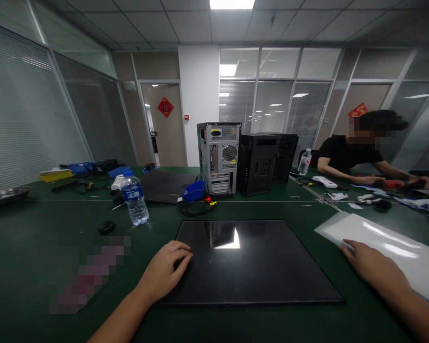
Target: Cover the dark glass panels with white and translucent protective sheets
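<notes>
Green table (39, 247) | black panel (250, 262) between hands | left hand (166, 274) flat on its edge | right hand (370, 264) flat on white sheet (396, 252)

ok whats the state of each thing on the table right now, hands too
left hand: resting flat on the black panel's left edge
right hand: lying on the white sheet
black panel: flat on the table, glossy
white sheet: flat, beside the panel
water bottle: upright, capped
grey computer case: upright, rear facing camera
</notes>
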Available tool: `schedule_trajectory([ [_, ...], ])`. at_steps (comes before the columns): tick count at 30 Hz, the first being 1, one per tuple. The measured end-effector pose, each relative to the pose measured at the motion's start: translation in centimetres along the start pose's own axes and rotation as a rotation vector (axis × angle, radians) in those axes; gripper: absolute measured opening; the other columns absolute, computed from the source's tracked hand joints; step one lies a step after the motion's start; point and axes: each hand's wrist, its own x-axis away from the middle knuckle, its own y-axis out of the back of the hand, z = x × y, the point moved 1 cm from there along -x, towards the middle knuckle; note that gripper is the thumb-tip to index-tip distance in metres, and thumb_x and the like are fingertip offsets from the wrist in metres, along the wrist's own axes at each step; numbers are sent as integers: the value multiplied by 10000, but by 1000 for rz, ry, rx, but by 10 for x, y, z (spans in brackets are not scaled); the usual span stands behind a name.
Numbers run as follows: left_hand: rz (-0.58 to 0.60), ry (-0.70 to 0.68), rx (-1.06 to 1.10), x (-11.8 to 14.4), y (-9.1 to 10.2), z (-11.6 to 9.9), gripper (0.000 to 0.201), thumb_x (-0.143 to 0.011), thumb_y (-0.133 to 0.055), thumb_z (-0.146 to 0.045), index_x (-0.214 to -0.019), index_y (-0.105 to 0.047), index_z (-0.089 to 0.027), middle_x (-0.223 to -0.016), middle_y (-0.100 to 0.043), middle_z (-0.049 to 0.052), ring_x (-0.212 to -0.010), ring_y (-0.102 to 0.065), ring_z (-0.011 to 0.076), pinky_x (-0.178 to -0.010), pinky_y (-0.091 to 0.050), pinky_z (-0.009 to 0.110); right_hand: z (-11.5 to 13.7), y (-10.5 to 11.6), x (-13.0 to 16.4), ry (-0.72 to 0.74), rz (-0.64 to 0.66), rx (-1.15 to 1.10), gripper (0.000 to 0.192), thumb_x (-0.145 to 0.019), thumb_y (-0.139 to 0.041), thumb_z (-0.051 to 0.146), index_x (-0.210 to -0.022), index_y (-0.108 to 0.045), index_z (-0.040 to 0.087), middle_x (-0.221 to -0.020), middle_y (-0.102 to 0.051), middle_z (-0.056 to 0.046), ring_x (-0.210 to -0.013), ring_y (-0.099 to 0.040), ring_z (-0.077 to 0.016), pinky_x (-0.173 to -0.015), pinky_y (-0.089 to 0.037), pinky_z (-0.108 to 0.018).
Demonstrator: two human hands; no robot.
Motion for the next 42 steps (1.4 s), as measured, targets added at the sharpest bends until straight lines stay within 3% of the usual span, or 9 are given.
schedule_trajectory([
  [3, -153, 111, 35, 5, -7, 17, 344, -1010, -449, -365, -1069, -772, -260, -1298, -696, 74, -1247, -614, 261, -1086, -480, 469, -4, 2, 3, 8, 35, -14, 657, -998, -293, 587, -1227, -698, 124, -1101, -734, -221, -931, -721, -384, -767, -574, -506],
  [8, -193, 279, 55, 5, -10, 29, 347, -969, -480, -352, -1129, -765, -236, -1415, -639, 82, -1318, -583, 279, -1123, -455, 493, 25, 18, 14, 48, -77, 41, 682, -974, -280, 590, -1380, -593, 140, -1076, -730, -229, -804, -711, -414, -666, -567, -556],
  [13, -153, 348, 5, 4, -14, 30, 437, -948, -493, -339, -1309, -692, -194, -1514, -561, 120, -1413, -507, 284, -1187, -386, 486, 79, 24, 37, 263, -232, -59, 702, -915, -410, 681, -1389, -593, 196, -1233, -697, -184, -1023, -688, -415, -873, -566, -584],
  [18, -76, 368, -42, 6, -17, 29, 520, -939, -507, -332, -1414, -614, -149, -1541, -525, 154, -1459, -449, 292, -1222, -329, 491, 123, 8, 65, 409, -9, -290, 611, -927, -510, 655, -1454, -539, 347, -1431, -608, -26, -1217, -634, -315, -1017, -545, -540],
  [23, -41, 338, -77, 3, -17, 27, 460, -952, -492, -330, -1346, -674, -180, -1511, -563, 131, -1446, -470, 280, -1212, -346, 495, 116, 1, 56, 479, 25, -265, 565, -943, -487, 645, -1385, -633, 327, -1445, -596, -19, -1320, -557, -325, -1154, -415, -592],
  [26, -49, 327, -117, 2, -19, 27, 446, -953, -495, -329, -1335, -681, -193, -1501, -579, 113, -1432, -489, 275, -1207, -354, 490, 106, 1, 48, 423, 67, -230, 576, -932, -477, 675, -1331, -680, 312, -1417, -619, -35, -1282, -587, -342, -1142, -420, -619],
  [30, -73, 324, -185, 2, -18, 28, 448, -970, -479, -376, -1319, -686, -186, -1453, -623, 123, -1390, -536, 292, -1204, -351, 506, 115, 12, 54, 441, 151, -283, 566, -953, -448, 667, -1371, -647, 341, -1424, -615, -19, -1299, -578, -308, -1147, -440, -553],
  [37, -113, 421, -379, 7, -6, 29, 500, -1005, -398, -443, -1293, -694, -162, -1404, -655, 146, -1339, -570, 308, -1196, -328, 516, 124, 17, 56, 460, 117, -253, 638, -920, -451, 722, -1343, -677, 301, -1415, -621, -45, -1306, -561, -337, -1156, -396, -599],
  [42, -184, 573, -592, 14, 0, 36, 590, -980, -393, -511, -1366, -644, -144, -1495, -549, 219, -1392, -473, 430, -1180, -199, 684, 123, 11, 58, 482, 168, -245, 621, -940, -476, 686, -1420, -612, 317, -1497, -549, -28, -1343, -536, -324, -1174, -391, -567],
])
